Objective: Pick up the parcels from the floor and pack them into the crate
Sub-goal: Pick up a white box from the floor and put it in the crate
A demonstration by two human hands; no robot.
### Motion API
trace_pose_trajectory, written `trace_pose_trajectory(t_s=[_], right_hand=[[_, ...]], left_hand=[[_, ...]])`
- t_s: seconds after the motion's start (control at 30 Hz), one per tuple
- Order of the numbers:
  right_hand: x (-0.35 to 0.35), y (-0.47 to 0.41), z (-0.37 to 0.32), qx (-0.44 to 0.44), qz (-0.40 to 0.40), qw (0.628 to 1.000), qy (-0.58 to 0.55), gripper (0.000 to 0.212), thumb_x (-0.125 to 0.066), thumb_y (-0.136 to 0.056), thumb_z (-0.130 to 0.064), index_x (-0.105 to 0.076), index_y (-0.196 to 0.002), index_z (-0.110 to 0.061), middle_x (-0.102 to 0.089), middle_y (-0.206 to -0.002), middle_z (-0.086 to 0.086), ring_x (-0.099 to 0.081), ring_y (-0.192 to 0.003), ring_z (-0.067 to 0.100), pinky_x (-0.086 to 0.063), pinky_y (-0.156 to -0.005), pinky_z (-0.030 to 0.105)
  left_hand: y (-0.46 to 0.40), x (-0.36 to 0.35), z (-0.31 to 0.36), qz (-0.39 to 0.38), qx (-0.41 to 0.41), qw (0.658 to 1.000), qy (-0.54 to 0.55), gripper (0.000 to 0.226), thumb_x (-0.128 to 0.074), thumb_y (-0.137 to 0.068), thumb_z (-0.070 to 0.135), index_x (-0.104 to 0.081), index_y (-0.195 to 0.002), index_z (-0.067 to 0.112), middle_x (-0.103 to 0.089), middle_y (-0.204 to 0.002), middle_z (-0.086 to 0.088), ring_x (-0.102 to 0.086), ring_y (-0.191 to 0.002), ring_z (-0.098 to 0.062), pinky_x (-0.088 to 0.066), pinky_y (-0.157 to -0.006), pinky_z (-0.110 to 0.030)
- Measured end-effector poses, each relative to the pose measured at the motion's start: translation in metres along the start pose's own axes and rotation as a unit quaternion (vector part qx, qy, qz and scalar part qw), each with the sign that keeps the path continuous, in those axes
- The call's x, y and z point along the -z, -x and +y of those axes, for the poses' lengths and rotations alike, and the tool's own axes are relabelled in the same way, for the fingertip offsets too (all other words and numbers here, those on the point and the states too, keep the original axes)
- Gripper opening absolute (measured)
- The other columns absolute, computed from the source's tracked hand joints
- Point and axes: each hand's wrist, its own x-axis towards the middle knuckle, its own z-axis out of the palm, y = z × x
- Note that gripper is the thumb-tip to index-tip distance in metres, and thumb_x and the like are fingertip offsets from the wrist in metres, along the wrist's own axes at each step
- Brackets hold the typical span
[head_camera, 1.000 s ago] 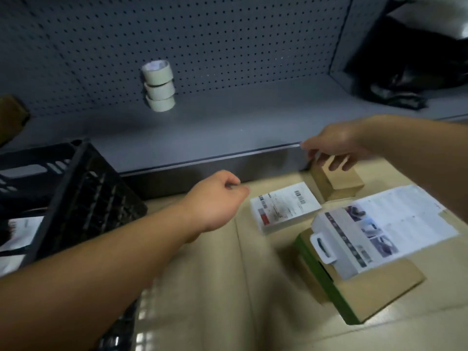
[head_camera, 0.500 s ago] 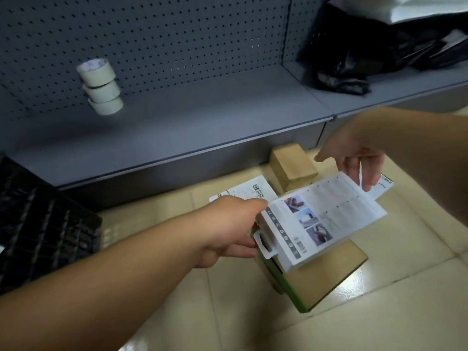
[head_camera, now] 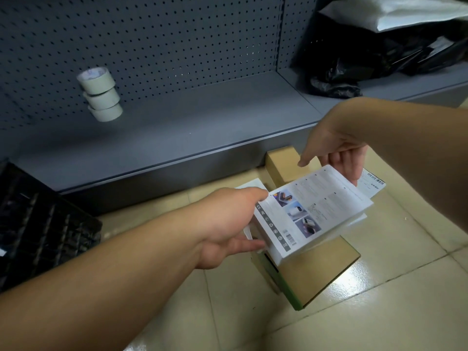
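Observation:
A white product box (head_camera: pixel 311 214) with printed pictures hangs tilted just above a flat brown cardboard parcel with a green edge (head_camera: pixel 326 272) on the tiled floor. My left hand (head_camera: pixel 228 224) grips its near left end. My right hand (head_camera: pixel 334 153) has its fingers on the far right end. A small brown box (head_camera: pixel 283 165) stands behind, against the shelf base. One flat white labelled parcel (head_camera: pixel 372 182) lies to the right, and another (head_camera: pixel 249 185) is mostly hidden behind my left hand. The black crate (head_camera: pixel 38 224) is at the left edge.
A low grey metal shelf (head_camera: pixel 177 127) with a pegboard back runs across the view. Three tape rolls (head_camera: pixel 101 97) hang from the pegboard. Black plastic bags (head_camera: pixel 354 59) and a white sack fill the shelf at the upper right. Bare floor tiles lie in front.
My left hand reached to the white box and took its near end. My right hand left the small brown box and went to the far end. The box has come up off the cardboard parcel.

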Motion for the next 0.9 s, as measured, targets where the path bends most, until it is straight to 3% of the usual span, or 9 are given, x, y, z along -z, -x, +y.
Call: trace_pose_trajectory(t_s=[0.13, 0.2, 0.37, 0.53, 0.73, 0.8, 0.9], right_hand=[[0.008, 0.012, -0.008, 0.04, 0.07, 0.997, -0.012, 0.062, -0.045, -0.102, -0.052, -0.068, -0.109, 0.005, -0.077, -0.086, 0.019, -0.076, -0.068, 0.03, -0.06, -0.06, 0.033], [0.011, 0.017, -0.015, 0.063, 0.102, 0.992, -0.04, 0.065, -0.041, -0.102, -0.054, -0.07, -0.108, 0.004, -0.077, -0.088, 0.019, -0.076, -0.069, 0.03, -0.06, -0.061, 0.034], [0.01, 0.03, -0.042, 0.127, 0.133, 0.969, -0.167, 0.074, -0.038, -0.102, -0.059, -0.068, -0.105, 0.009, -0.074, -0.082, 0.024, -0.072, -0.059, 0.031, -0.063, -0.056, 0.039], [-0.005, 0.039, -0.076, 0.194, 0.185, 0.931, -0.247, 0.053, -0.04, -0.104, -0.05, -0.056, -0.101, 0.0, -0.067, -0.083, 0.02, -0.068, -0.056, 0.031, -0.063, -0.061, 0.043], [-0.022, 0.059, -0.116, 0.297, 0.169, 0.869, -0.358, 0.033, -0.041, -0.105, -0.04, -0.055, -0.102, -0.011, -0.063, -0.094, 0.013, -0.07, -0.075, 0.032, -0.063, -0.072, 0.047], [-0.026, 0.071, -0.128, 0.321, 0.137, 0.835, -0.424, 0.027, -0.043, -0.106, -0.039, -0.052, -0.1, -0.014, -0.06, -0.088, 0.008, -0.068, -0.078, 0.028, -0.062, -0.079, 0.046], [-0.031, 0.087, -0.146, 0.341, 0.1, 0.794, -0.493, 0.023, -0.045, -0.105, -0.035, -0.049, -0.099, -0.014, -0.059, -0.085, 0.009, -0.065, -0.077, 0.027, -0.059, -0.082, 0.04]], left_hand=[[0.012, 0.015, 0.011, 0.014, -0.033, 0.999, -0.012, 0.025, -0.053, -0.103, 0.029, -0.073, -0.102, 0.014, -0.075, -0.069, -0.001, -0.073, -0.068, -0.026, -0.06, -0.092, -0.047], [0.018, 0.023, 0.018, 0.032, -0.054, 0.998, 0.002, 0.023, -0.051, -0.104, 0.026, -0.07, -0.098, 0.014, -0.076, -0.069, -0.003, -0.075, -0.074, -0.03, -0.059, -0.092, -0.05], [0.024, 0.051, 0.028, 0.101, -0.113, 0.988, 0.034, 0.028, -0.049, -0.105, 0.025, -0.063, -0.12, 0.007, -0.08, -0.097, -0.007, -0.077, -0.093, -0.032, -0.057, -0.095, -0.052], [0.029, 0.077, 0.029, 0.178, -0.149, 0.972, 0.049, 0.019, -0.055, -0.1, 0.016, -0.069, -0.105, 0.004, -0.078, -0.102, -0.012, -0.075, -0.099, -0.03, -0.057, -0.095, -0.049], [0.032, 0.11, 0.025, 0.28, -0.204, 0.935, 0.076, 0.029, -0.059, -0.098, 0.021, -0.057, -0.125, 0.014, -0.071, -0.113, -0.012, -0.072, -0.1, -0.025, -0.057, -0.087, -0.039], [0.035, 0.125, 0.025, 0.312, -0.221, 0.92, 0.082, 0.037, -0.064, -0.087, 0.034, -0.059, -0.117, 0.015, -0.071, -0.111, -0.009, -0.072, -0.098, -0.027, -0.059, -0.085, -0.041], [0.029, 0.159, 0.021, 0.36, -0.247, 0.896, 0.083, 0.038, -0.059, -0.065, 0.047, -0.054, -0.086, 0.016, -0.068, -0.091, -0.002, -0.067, -0.084, -0.026, -0.057, -0.088, -0.059]])
